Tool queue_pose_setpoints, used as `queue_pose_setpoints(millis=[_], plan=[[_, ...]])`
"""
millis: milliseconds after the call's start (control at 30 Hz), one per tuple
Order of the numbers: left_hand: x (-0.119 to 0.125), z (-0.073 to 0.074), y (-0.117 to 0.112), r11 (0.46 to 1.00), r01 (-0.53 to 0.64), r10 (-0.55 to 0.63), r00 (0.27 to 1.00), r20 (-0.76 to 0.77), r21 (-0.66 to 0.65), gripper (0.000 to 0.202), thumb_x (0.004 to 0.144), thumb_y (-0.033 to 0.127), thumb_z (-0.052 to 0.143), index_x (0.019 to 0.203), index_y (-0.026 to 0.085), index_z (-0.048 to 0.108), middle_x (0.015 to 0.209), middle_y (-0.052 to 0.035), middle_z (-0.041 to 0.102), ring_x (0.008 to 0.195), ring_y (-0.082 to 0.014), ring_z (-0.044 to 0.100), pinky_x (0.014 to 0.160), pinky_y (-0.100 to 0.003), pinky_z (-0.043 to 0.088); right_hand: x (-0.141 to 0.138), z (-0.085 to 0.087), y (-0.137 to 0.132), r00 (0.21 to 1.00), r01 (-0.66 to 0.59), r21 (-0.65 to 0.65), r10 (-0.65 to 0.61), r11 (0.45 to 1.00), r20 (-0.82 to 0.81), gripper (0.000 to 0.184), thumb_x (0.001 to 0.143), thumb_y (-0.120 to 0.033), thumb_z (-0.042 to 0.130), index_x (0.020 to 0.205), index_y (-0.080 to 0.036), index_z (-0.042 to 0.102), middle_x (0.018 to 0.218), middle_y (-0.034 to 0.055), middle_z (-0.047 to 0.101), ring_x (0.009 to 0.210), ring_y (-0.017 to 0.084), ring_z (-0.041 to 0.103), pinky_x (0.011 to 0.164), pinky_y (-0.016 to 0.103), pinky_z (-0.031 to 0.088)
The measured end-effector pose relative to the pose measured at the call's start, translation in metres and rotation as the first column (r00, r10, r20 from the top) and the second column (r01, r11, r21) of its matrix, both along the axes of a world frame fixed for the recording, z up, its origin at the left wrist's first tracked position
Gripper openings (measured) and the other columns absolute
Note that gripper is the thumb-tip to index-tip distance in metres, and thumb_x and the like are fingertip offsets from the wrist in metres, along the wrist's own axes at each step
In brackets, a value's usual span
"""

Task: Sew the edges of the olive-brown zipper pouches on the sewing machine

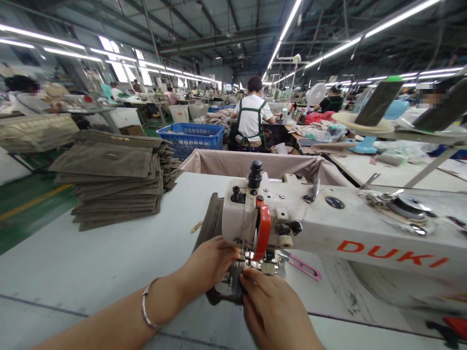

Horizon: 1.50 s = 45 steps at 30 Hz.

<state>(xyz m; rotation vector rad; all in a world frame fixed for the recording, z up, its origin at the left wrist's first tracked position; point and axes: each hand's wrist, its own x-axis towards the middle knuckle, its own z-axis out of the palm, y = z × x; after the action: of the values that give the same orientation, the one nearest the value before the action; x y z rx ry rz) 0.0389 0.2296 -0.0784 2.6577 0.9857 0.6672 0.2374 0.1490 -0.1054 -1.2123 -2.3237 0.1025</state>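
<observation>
A white sewing machine [328, 228] lettered DUKI stands on the white table [91, 262], with an orange guard at its needle head. A dark grey-brown fabric piece [209, 221] lies under the head. My left hand [209, 265], a bracelet on its wrist, presses with curled fingers on the fabric just left of the needle. My right hand [273, 306] pinches the fabric right in front of the presser foot [260, 265]. What lies under the fingertips is partly hidden by the head.
A tall stack of grey-brown fabric pieces [116, 180] sits at the table's far left. Pink snips [304, 267] lie right of the needle. Behind the table hang a cloth bin [255, 165] and a blue basket [193, 138]; a person in a green apron [251, 119] works beyond.
</observation>
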Motion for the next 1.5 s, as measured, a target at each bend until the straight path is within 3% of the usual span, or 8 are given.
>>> queue_pose_setpoints(millis=[567,933,1133,1233,1333,1433,1500], plan=[[0.001,-0.003,0.008,0.998,-0.057,0.057,0.998,-0.028,0.007,0.022,0.09,0.007,0.056,0.095,0.02,0.073,0.101,-0.0036,0.074,0.105,-0.0235,0.065,0.095,-0.036,0.051,-0.004,0.004,0.003,0.998,0.021,-0.035,-0.023,0.999,-0.055,0.034,0.085,-0.01,0.05,0.114,-0.019,0.065,0.118,0.008,0.067,0.093,0.025,0.064,0.079,0.039,0.054],[0.006,0.005,0.002,0.996,-0.093,0.093,0.993,-0.07,-0.001,0.025,0.087,0.004,0.055,0.102,0.019,0.069,0.107,-0.0049,0.072,0.105,-0.0233,0.064,0.094,-0.035,0.052,-0.006,0.007,0.001,0.997,0.05,-0.115,-0.057,0.992,-0.059,0.033,0.087,-0.011,0.05,0.115,-0.019,0.067,0.118,0.0076,0.067,0.095,0.024,0.063,0.083,0.04,0.053],[0.002,0.007,0.002,0.994,-0.11,0.11,0.989,-0.102,0.006,0.023,0.089,0.007,0.054,0.102,0.02,0.069,0.109,-0.006,0.069,0.108,-0.0255,0.061,0.096,-0.041,0.049,-0.006,0.011,-0.001,0.996,0.053,-0.152,-0.063,0.987,-0.057,0.034,0.089,-0.012,0.05,0.118,-0.019,0.066,0.119,0.0074,0.066,0.096,0.024,0.061,0.085,0.041,0.052],[-0.005,0.017,-0.013,0.985,-0.173,0.171,0.973,-0.157,0.001,0.021,0.085,0.014,0.064,0.106,0.017,0.067,0.108,-0.0098,0.067,0.106,-0.0312,0.059,0.093,-0.05,0.049,-0.004,0.014,-0.002,0.995,0.036,-0.164,-0.049,0.986,-0.081,0.034,0.089,-0.012,0.05,0.118,-0.02,0.066,0.119,0.0069,0.066,0.099,0.024,0.06,0.088,0.041,0.051],[-0.012,0.03,-0.043,0.968,-0.219,0.187,0.955,-0.23,-0.123,0.025,0.082,0.025,0.071,0.105,0.017,0.066,0.108,-0.0095,0.064,0.101,-0.0287,0.061,0.089,-0.047,0.052,0.002,0.017,-0.002,0.994,-0.023,-0.175,0.004,0.984,-0.109,0.034,0.087,-0.011,0.054,0.116,-0.023,0.067,0.119,0.0044,0.065,0.103,0.022,0.058,0.091,0.038,0.049],[-0.016,0.035,-0.072,0.967,-0.129,0.073,0.966,-0.25,-0.218,0.038,0.076,0.031,0.079,0.11,0.02,0.066,0.116,-0.0083,0.062,0.104,-0.0271,0.061,0.094,-0.046,0.052,0.01,0.019,-0.003,0.991,-0.093,-0.167,0.076,0.982,-0.109,0.037,0.084,-0.009,0.058,0.115,-0.026,0.067,0.118,0.0027,0.065,0.105,0.021,0.056,0.093,0.036,0.047],[-0.019,0.032,-0.084,0.981,-0.078,0.033,0.968,-0.248,-0.176,0.051,0.07,0.029,0.083,0.117,0.021,0.063,0.121,-0.0093,0.062,0.109,-0.0302,0.059,0.099,-0.051,0.049,0.013,0.021,-0.003,0.989,-0.132,-0.167,0.117,0.977,-0.095,0.038,0.083,-0.008,0.059,0.116,-0.026,0.066,0.115,0.0025,0.065,0.103,0.02,0.056,0.092,0.035,0.047]])
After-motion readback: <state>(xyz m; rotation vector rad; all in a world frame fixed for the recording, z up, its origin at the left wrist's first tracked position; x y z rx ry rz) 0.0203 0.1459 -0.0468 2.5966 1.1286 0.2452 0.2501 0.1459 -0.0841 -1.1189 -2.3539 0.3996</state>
